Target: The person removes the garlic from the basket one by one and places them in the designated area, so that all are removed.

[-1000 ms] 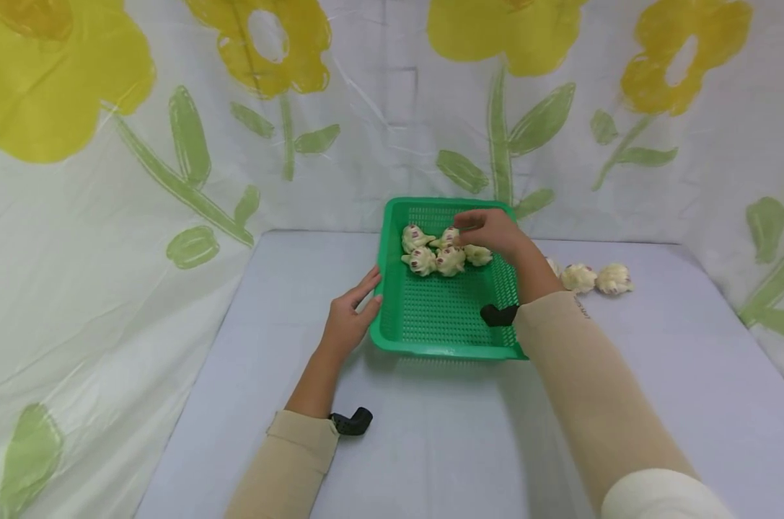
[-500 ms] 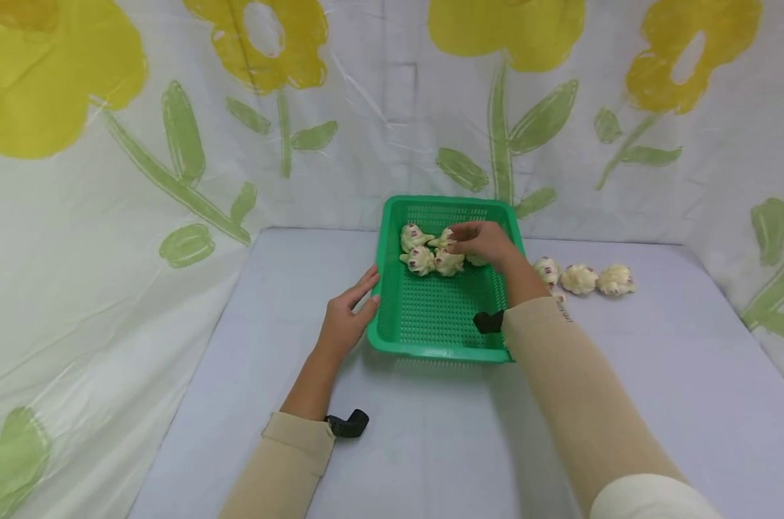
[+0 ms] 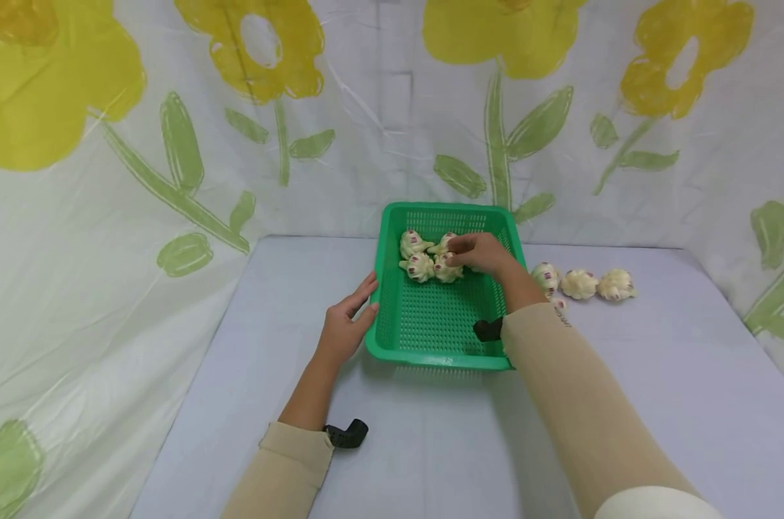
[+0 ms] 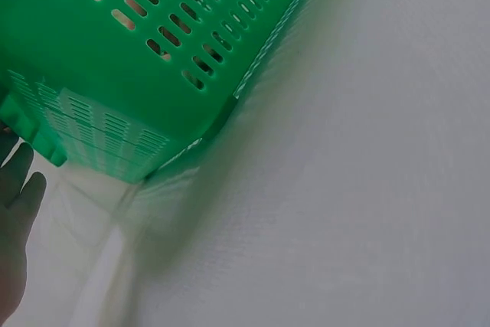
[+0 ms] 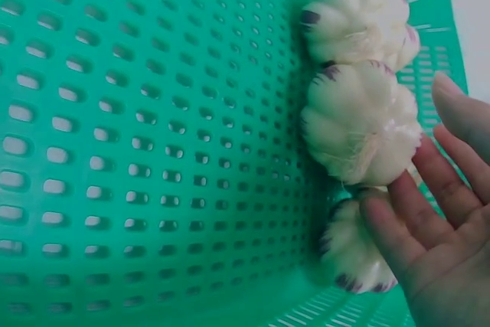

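Observation:
A green plastic basket [image 3: 443, 360] with perforated walls sits toward the back of the table, several garlic bulbs [image 3: 419, 267] grouped in its far half. Against its left rim rest the extended fingers of my left hand [image 3: 346, 330]; the left wrist view catches only part of this hand [image 4: 14, 223] beside the basket wall [image 4: 115, 74]. My right hand [image 3: 485, 254] reaches inside over the bulbs. In the right wrist view its fingertips [image 5: 383, 216] touch the middle bulb [image 5: 360, 124] and overlap the lower bulb [image 5: 352, 250], with the thumb [image 5: 459, 109] standing apart.
On the table right of the basket lie more garlic bulbs, one of them partly behind the right sleeve [image 3: 580, 404]; two pale bulbs [image 3: 580, 284] sit side by side. A white sheet with painted yellow flowers [image 3: 505, 36] hangs behind the table.
My right hand has come down and slightly left onto the bulbs, uncovering one loose bulb on the table. My left hand stays at the basket's rim.

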The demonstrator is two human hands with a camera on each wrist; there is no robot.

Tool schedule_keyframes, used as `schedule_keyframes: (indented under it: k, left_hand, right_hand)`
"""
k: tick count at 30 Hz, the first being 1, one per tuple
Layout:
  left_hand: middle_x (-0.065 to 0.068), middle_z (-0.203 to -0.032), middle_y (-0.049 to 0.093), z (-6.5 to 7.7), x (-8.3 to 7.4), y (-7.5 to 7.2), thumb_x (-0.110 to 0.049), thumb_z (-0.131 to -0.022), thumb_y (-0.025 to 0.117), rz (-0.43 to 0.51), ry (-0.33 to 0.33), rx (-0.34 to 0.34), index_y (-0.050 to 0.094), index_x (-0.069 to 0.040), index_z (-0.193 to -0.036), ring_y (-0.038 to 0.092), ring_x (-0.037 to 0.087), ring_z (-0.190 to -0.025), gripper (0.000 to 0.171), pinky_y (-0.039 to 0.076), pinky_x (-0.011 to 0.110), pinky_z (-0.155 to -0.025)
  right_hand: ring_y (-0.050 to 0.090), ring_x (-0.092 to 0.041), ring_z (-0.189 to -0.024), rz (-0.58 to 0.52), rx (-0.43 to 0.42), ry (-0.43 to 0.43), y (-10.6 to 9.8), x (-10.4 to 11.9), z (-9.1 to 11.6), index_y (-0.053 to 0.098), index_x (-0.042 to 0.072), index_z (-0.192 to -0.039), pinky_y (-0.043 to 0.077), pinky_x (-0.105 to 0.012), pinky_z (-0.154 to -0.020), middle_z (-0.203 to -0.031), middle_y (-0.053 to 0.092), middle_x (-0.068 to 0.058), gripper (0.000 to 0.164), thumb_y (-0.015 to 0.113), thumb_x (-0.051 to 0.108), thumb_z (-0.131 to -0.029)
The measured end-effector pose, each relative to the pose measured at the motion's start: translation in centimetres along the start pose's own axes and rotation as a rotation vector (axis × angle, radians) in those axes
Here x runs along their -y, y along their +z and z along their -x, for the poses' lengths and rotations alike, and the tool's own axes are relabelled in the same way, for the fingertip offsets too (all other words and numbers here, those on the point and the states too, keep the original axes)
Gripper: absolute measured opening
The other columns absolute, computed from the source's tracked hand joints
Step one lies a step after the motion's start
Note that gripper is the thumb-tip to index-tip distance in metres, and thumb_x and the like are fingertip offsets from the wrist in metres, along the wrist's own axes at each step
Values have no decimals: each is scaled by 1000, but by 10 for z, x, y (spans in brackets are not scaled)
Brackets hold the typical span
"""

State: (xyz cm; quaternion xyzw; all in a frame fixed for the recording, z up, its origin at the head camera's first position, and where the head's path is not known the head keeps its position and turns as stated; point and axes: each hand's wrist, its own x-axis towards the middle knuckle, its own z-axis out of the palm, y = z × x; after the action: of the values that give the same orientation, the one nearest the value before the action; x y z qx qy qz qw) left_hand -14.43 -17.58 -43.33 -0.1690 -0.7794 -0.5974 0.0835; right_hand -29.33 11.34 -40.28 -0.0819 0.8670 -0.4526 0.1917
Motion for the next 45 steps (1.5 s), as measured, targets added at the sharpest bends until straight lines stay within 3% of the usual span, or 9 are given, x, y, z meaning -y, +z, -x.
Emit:
schedule_keyframes:
  k: [7,12,18,24,31,38,45]
  left_hand:
    - [1,-152,45,-3,32,4,-12,-99,58,23,0,-35,53,-6,-141,43,18,-140,43,36,36,-115]
    - [-3,-152,45,-1,35,3,-17,-99,58,29,9,-33,53,-9,-142,43,13,-140,43,36,34,-115]
    - [-1,-153,44,0,36,0,-13,-100,57,20,-12,-34,51,-6,-143,41,17,-142,44,36,37,-116]
    - [8,-153,43,-2,33,0,-6,-99,56,30,-21,-25,50,2,-141,40,26,-142,43,34,43,-116]
    - [-5,-152,45,0,35,0,-15,-99,58,22,1,-44,53,-7,-142,42,15,-141,44,36,34,-115]
    - [11,-153,43,3,0,-5,-7,-99,56,28,-31,-8,49,5,-140,40,23,-142,43,36,38,-115]
    - [12,-152,43,0,0,-1,-8,-99,56,24,-14,-4,50,5,-140,42,25,-141,44,37,40,-114]
  right_hand:
    - [50,-32,-130,41,-4,-13,2,-1,-2,55,9,-140,44,-49,-108,-142,54,-15,52,71,22,-92]
    - [49,-32,-131,49,8,-7,4,-3,-4,55,9,-140,44,-48,-108,-143,53,-15,53,72,22,-91]
    - [49,-33,-131,81,42,-31,8,-3,-7,53,8,-142,44,-48,-108,-143,52,-16,55,71,21,-92]
    - [48,-34,-132,93,57,-22,8,-4,-8,51,6,-143,43,-50,-108,-143,52,-17,56,71,17,-91]
    - [48,-34,-132,117,84,-13,10,-6,-10,52,8,-142,44,-49,-108,-144,52,-16,58,74,18,-89]
    - [41,-37,-138,206,138,-36,10,-5,-9,46,6,-147,41,-53,-110,-150,44,-18,63,72,18,-90]
    - [35,-39,-141,282,200,-56,9,-11,-10,39,10,-152,42,-55,-107,-156,34,-19,70,71,20,-91]
